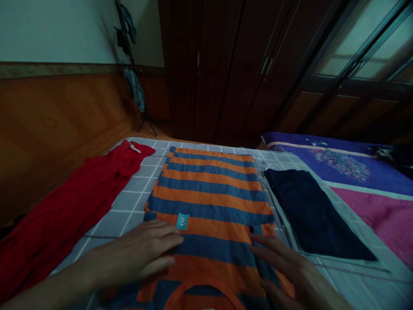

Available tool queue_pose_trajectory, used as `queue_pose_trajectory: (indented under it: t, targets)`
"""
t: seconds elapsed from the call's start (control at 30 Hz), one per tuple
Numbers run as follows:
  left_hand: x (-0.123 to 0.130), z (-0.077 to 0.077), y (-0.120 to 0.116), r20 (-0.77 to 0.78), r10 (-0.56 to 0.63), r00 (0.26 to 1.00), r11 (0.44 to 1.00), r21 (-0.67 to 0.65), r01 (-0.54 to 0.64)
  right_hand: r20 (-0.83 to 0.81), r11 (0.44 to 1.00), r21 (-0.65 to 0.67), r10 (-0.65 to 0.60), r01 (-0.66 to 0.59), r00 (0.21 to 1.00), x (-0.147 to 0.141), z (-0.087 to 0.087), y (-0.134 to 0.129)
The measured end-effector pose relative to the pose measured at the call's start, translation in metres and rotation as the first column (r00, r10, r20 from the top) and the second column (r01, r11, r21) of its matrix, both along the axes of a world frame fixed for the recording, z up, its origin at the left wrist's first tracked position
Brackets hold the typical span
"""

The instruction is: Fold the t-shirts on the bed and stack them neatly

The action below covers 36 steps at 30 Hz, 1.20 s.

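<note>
Flat beneath both hands (142,254) lies striped shirt (209,193).

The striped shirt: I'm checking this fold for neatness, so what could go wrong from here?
Both the left hand and right hand lie flat on the striped shirt; uneven pressing might skew its stripes. The dark folded garment lies close on the right, so a sideways sweep could nudge it.

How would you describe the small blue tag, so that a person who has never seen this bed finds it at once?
On the checked bed cover, between a red garment and a dark folded one, lies a striped shirt. The tag sits on its orange stripe, just beyond the left hand. It alone is light blue with pale chevrons.
</note>
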<state>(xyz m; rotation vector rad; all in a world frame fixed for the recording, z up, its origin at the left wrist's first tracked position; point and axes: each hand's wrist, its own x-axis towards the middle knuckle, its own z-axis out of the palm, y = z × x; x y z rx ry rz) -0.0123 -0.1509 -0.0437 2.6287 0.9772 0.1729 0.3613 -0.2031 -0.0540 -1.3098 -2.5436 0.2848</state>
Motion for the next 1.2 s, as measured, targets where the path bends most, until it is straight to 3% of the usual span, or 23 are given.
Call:
queue_pose_trajectory:
  t: [0.07, 0.13, 0.2, 0.27, 0.33, 0.43, 0.57, 0.63, 0.77, 0.93, 1.2]
  targets:
    - [0.025, -0.012, 0.033, -0.026, -0.055, 0.998, 0.998, 0.025, 0.055, 0.033, 0.975, -0.194, 0.112, -0.104, 0.993, -0.041, 0.009, 0.018]
    - [0.038, -0.033, 0.061, -0.048, 0.014, 0.999, 0.995, 0.096, -0.009, 0.033, 0.914, -0.340, 0.248, -0.222, 0.968, -0.076, 0.005, 0.037]
    - [0.039, -0.054, 0.081, -0.061, 0.107, 0.992, 0.987, 0.123, -0.099, 0.022, 0.875, -0.379, 0.334, -0.301, 0.942, -0.096, -0.010, 0.058]
    - [0.035, -0.069, 0.090, -0.067, 0.167, 0.984, 0.981, 0.115, -0.158, 0.044, 0.885, -0.325, 0.365, -0.332, 0.930, -0.101, -0.028, 0.088]
    - [0.030, -0.076, 0.092, -0.062, 0.197, 0.978, 0.977, 0.095, -0.191, 0.099, 0.926, -0.225, 0.332, -0.304, 0.938, -0.098, -0.041, 0.128]
    - [0.027, -0.074, 0.089, -0.041, 0.250, 0.967, 0.966, 0.072, -0.247, 0.175, 0.987, -0.056, 0.156, -0.148, 0.972, -0.089, -0.049, 0.198]
    - [0.028, -0.065, 0.086, -0.027, 0.295, 0.955, 0.955, 0.005, -0.295, 0.160, 0.993, 0.087, -0.092, 0.079, 0.983, -0.097, -0.050, 0.264]
    - [0.028, -0.062, 0.087, -0.018, 0.297, 0.955, 0.954, -0.036, -0.297, 0.155, 0.992, 0.104, -0.081, 0.066, 0.985, -0.114, -0.054, 0.275]
    - [0.026, -0.065, 0.090, 0.026, 0.298, 0.954, 0.952, -0.082, -0.295, 0.180, 0.992, 0.081, 0.077, -0.093, 0.981, -0.151, -0.063, 0.286]
    - [0.024, -0.072, 0.091, 0.078, 0.308, 0.948, 0.947, -0.119, -0.297, 0.159, 0.991, 0.133, -0.022, 0.001, 0.987, -0.171, -0.056, 0.320]
    - [0.020, -0.069, 0.093, 0.109, 0.274, 0.955, 0.956, -0.137, -0.259, 0.216, 0.981, 0.084, 0.152, -0.174, 0.964, -0.229, -0.064, 0.315]
